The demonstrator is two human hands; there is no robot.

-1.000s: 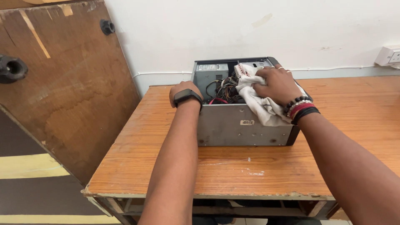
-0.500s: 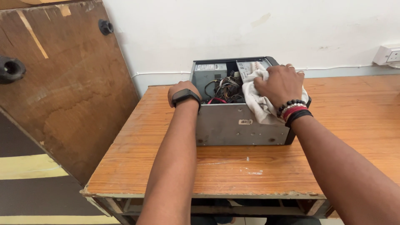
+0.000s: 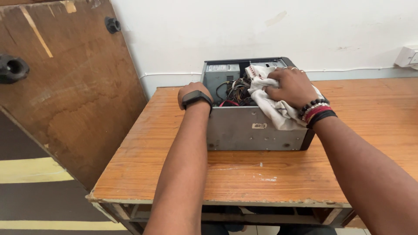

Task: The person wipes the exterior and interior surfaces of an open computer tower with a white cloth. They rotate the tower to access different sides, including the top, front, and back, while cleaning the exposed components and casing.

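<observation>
A large brown wooden board (image 3: 65, 87) leaned at left. On the orange-brown wooden table (image 3: 244, 174), the left hand (image 3: 193, 92) gripped the corner of the open grey metal computer case (image 3: 254, 126), apparently steadying it. The right hand (image 3: 292, 87), fingers curled, pressed a crumpled white cloth (image 3: 278, 111) over the case's rim.

One open computer case (image 3: 252, 126), one white cloth (image 3: 278, 109), one wooden table (image 3: 174, 174), one black smartwatch (image 3: 196, 98), three bracelets (image 3: 317, 112), two hands.
</observation>
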